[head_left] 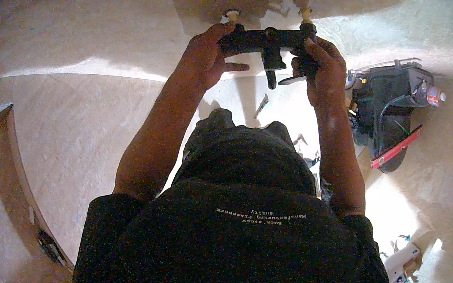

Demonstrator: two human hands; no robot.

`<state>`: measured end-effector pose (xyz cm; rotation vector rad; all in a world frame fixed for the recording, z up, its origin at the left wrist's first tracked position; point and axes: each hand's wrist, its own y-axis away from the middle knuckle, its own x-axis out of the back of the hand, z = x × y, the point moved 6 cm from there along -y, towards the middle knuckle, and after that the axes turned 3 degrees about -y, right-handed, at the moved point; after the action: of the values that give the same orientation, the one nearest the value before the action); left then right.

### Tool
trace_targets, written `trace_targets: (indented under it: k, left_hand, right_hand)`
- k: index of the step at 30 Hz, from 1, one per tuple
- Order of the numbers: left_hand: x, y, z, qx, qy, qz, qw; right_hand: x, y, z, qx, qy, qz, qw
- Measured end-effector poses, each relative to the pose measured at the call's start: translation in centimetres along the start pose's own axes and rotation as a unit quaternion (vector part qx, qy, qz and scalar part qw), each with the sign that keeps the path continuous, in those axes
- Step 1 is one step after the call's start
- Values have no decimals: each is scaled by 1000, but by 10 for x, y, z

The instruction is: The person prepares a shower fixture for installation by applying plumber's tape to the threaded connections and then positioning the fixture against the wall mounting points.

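Note:
A black wall-mounted mixer tap (253, 41) with a spout and lever hanging at its middle is held up at the tiled wall. My left hand (204, 56) is closed round its left end, one finger stretched out below. My right hand (328, 69) grips the right end, thumb on the front. Two pale threaded pipe fittings stick out of the wall: the left fitting (232, 16) is just above the tap's left end, and the right fitting (306, 16) meets the nut at its right end. Whether either joint is threaded together cannot be made out.
To the right stands a black toolbox (398, 88) with a red spirit level (396, 148) leaning on it and a small bottle (434, 96) at its side. Bright floor below carries scattered small parts. A tiled ledge (4, 137) runs along the left, with a dark tool (49, 247) on it.

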<state>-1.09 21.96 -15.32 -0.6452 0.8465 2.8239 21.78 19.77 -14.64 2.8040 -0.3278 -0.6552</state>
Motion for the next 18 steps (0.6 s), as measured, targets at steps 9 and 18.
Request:
trace_targets:
  k: [9,18]
  left_hand:
    - [4,6,2,-52,-93,26,994]
    - [1,4,-5,-4,-54,19,998]
  right_hand:
    - [-1,7,-2,26,28,-18,999]
    - [3,10,0,-36,-65,5,997]
